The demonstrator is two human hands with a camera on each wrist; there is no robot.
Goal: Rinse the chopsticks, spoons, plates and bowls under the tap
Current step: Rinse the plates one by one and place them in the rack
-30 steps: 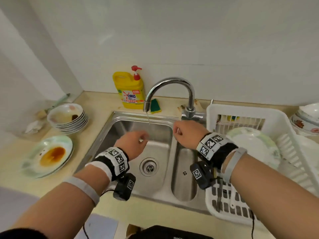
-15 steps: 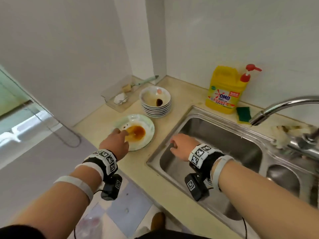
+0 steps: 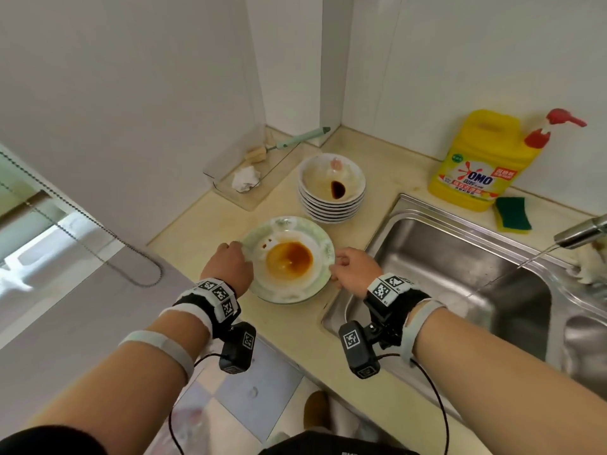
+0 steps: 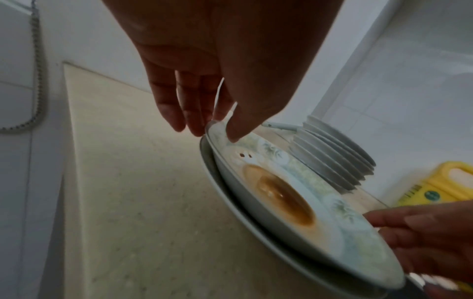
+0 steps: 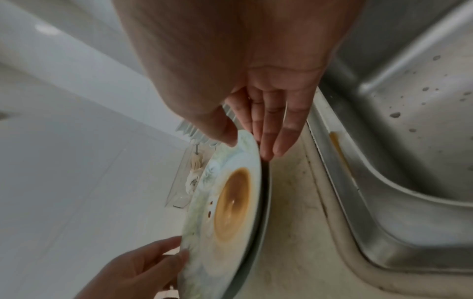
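Observation:
A green-patterned plate (image 3: pixel 292 292) with a pool of brown sauce lies on the counter left of the sink (image 3: pixel 460 274). It sits on a second plate (image 4: pixel 279 250). My left hand (image 3: pixel 237 247) pinches its left rim, thumb on top and fingers (image 4: pixel 194 121) under the edge. My right hand (image 3: pixel 335 265) pinches the right rim the same way, thumb above and fingers (image 5: pixel 279 139) below. In the wrist views the top plate (image 4: pixel 358 238) (image 5: pixel 204 252) stands slightly clear of the lower one. Behind it is a stack of several dirty bowls (image 3: pixel 331 205). Water runs from the tap (image 3: pixel 581 234).
A yellow detergent bottle (image 3: pixel 479 159) and a green sponge (image 3: pixel 512 213) stand behind the sink. A clear tray (image 3: pixel 249 188) with a brush and a crumpled tissue sits in the wall corner. The counter's front edge is just below the plates.
The view swung left from the sink to the counter. Both hands left the sink area; the left reached the plate first, then the right came onto its right rim.

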